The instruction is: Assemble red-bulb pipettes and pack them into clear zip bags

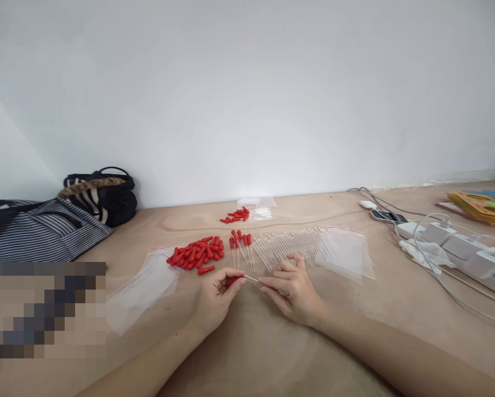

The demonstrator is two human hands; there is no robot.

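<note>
My left hand (219, 295) is closed around a red rubber dropper bulb (231, 281). From the other side my right hand (291, 289) pinches a thin clear glass pipette tube (251, 279), whose end meets the bulb's mouth. How deep the tube sits in the bulb is hidden by my fingers. Just beyond my hands, several droppers with red bulbs (239, 239) lie side by side. A heap of loose red bulbs (195, 253) is to their left, and a row of bare glass tubes (288, 244) spreads to their right.
Clear zip bags lie at left (148, 292) and right (350, 253). Smaller red bulbs (235, 215) and thin tubes (261, 213) sit near the wall. Striped bags (48, 229) stand far left. A power strip with white chargers (462, 248), cables and a phone (388, 216) occupy the right.
</note>
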